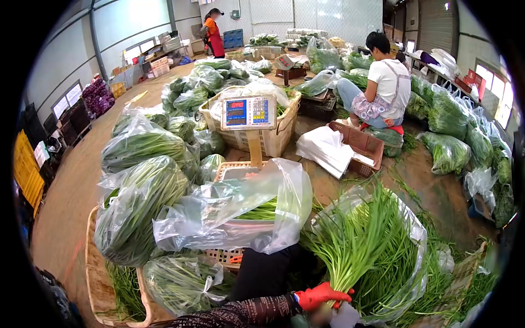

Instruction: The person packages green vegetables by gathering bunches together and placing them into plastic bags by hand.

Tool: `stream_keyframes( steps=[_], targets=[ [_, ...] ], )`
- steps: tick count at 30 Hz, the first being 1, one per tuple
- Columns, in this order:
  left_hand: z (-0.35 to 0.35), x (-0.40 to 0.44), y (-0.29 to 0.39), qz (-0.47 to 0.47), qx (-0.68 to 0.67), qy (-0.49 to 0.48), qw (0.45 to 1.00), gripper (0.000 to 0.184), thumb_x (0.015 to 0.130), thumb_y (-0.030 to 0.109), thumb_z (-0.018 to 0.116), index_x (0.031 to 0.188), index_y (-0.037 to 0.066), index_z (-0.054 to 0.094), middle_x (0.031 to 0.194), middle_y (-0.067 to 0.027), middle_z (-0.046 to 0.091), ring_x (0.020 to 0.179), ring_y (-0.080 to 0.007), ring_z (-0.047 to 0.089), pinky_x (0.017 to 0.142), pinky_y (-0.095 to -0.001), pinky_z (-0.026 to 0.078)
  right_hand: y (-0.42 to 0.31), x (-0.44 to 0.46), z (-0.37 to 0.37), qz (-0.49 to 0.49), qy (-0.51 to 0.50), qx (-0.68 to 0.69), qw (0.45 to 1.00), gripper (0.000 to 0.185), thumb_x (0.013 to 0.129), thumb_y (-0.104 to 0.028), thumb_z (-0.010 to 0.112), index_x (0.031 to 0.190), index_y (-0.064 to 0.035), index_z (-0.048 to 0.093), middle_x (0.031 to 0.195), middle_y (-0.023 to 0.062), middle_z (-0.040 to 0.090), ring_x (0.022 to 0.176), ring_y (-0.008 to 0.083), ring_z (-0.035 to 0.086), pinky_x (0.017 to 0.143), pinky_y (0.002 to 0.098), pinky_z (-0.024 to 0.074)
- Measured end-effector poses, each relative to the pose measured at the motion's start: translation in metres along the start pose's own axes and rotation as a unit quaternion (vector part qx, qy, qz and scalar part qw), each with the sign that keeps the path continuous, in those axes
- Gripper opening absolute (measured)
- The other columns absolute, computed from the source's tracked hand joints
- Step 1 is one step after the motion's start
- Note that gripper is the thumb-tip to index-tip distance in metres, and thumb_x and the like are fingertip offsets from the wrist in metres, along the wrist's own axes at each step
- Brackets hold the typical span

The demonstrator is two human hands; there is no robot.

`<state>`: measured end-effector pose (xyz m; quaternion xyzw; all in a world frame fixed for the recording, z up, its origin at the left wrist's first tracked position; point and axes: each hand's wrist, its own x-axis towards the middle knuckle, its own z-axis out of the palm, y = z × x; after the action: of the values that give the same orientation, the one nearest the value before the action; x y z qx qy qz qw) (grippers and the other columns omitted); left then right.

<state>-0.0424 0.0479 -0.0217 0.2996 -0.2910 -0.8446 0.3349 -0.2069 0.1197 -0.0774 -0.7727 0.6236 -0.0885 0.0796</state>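
My left hand (pixel 324 296), in a red glove, is closed round the pale stem ends of a bunch of garlic chives (pixel 358 240). The long green leaves fan up and away over a large open plastic bag (pixel 420 235) full of loose chives. A blurred grey shape (pixel 345 317) just under the glove looks like part of my right hand; its fingers cannot be made out. To the left of the bunch, an open clear plastic bag (pixel 246 213) with chives inside lies on the scale, whose display (pixel 249 112) rises behind it.
Filled bags of greens (pixel 145 208) are piled at left, beside a plastic crate (pixel 90 273). A big basket (pixel 273 139) stands behind the display. White bags (pixel 327 147) lie by a brown crate (pixel 361 145). One person (pixel 383 82) sits beyond; another (pixel 213 35) stands far back.
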Motion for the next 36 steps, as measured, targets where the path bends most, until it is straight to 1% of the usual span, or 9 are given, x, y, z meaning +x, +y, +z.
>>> stream_keyframes(
  steps=[4,8,13,17,20,23,27,34,36],
  targets=[
    [0.002,-0.014,0.026,-0.009,0.024,0.021,0.999,0.036,0.076,0.01,0.068,0.109,0.003,0.058,0.087,-0.0036,0.062,0.054,-0.0074,0.052,0.047,-0.0201,0.043,-0.026,0.006,-0.041,0.013,-0.07,0.154,0.985,0.041,0.076,-0.032,0.065,0.109,-0.0077,0.058,0.087,0.0247,0.06,0.078,0.0366,0.06,0.066,0.0428,0.0478],
    [0.003,-0.025,0.079,0.076,0.051,0.095,0.991,0.028,0.074,0.01,0.068,0.1,0.003,0.062,0.086,-0.0005,0.061,0.061,-0.0069,0.053,0.052,-0.0186,0.043,-0.012,0.008,-0.079,0.02,0.023,0.301,0.953,0.021,0.075,-0.009,0.058,0.093,-0.0001,0.061,0.063,0.0135,0.061,0.058,0.0269,0.062,0.052,0.0364,0.0454],
    [-0.008,-0.034,0.163,0.155,0.06,0.13,0.977,0.032,0.072,0.004,0.066,0.103,-0.001,0.058,0.092,-0.0056,0.063,0.064,-0.0106,0.059,0.047,-0.0212,0.047,0.059,0.027,-0.151,0.17,0.238,0.013,0.956,0.006,0.074,-0.011,0.063,0.078,-0.0072,0.065,0.065,0.0112,0.059,0.061,0.0284,0.057,0.061,0.0343,0.0442],
    [-0.024,-0.036,0.187,0.153,0.113,0.137,0.972,0.039,0.072,0.006,0.065,0.11,-0.001,0.055,0.094,-0.0084,0.064,0.056,-0.0105,0.056,0.046,-0.0215,0.045,0.074,0.062,-0.174,0.27,0.119,-0.269,0.917,0.048,0.071,-0.019,0.071,0.113,-0.008,0.052,0.108,0.0117,0.057,0.092,0.0234,0.055,0.075,0.0337,0.0453],
    [-0.029,-0.025,0.168,0.155,0.113,0.147,0.97,0.04,0.072,0.008,0.065,0.111,-0.001,0.055,0.089,-0.0079,0.065,0.052,-0.0108,0.054,0.046,-0.0222,0.043,0.046,0.099,-0.137,0.118,0.077,-0.092,0.986,0.064,0.069,-0.02,0.073,0.124,-0.0044,0.044,0.119,0.0115,0.051,0.104,0.0257,0.05,0.09,0.0386,0.0396],
    [-0.027,-0.024,0.159,0.162,0.118,0.153,0.968,0.04,0.073,0.008,0.064,0.111,-0.001,0.055,0.087,-0.008,0.064,0.051,-0.0109,0.054,0.046,-0.0223,0.043,-0.011,0.137,-0.11,-0.05,-0.058,-0.262,0.962,0.091,0.07,-0.046,0.069,0.14,-0.0121,0.023,0.144,0.0142,0.027,0.131,0.0296,0.028,0.108,0.0463,0.0194],
    [-0.027,-0.025,0.155,0.162,0.099,0.171,0.967,0.038,0.074,0.008,0.063,0.11,-0.002,0.055,0.085,-0.0084,0.064,0.05,-0.0111,0.054,0.045,-0.0219,0.043,-0.011,0.175,-0.067,-0.184,0.025,-0.272,0.944,0.064,0.081,-0.02,0.055,0.138,-0.0156,0.029,0.144,0.0138,0.026,0.133,0.0311,0.026,0.107,0.0483,0.0205],
    [-0.031,-0.025,0.154,0.145,0.097,0.161,0.971,0.041,0.073,0.006,0.063,0.112,-0.002,0.053,0.096,-0.0098,0.063,0.062,-0.0138,0.06,0.046,-0.0234,0.045,0.013,0.175,-0.058,-0.204,-0.021,-0.244,0.948,0.048,0.083,-0.012,0.045,0.131,-0.0146,0.041,0.099,0.0096,0.06,0.099,0.0281,0.055,0.099,0.0472,0.0333],
    [-0.032,-0.026,0.156,0.14,0.101,0.16,0.972,0.042,0.072,0.005,0.064,0.113,-0.002,0.053,0.097,-0.0099,0.063,0.064,-0.0142,0.061,0.047,-0.0234,0.046,0.03,0.155,-0.061,-0.175,0.003,-0.222,0.959,0.026,0.078,-0.012,0.052,0.105,-0.0117,0.054,0.076,0.006,0.058,0.083,0.0241,0.057,0.087,0.0424,0.0405]
  ],
)
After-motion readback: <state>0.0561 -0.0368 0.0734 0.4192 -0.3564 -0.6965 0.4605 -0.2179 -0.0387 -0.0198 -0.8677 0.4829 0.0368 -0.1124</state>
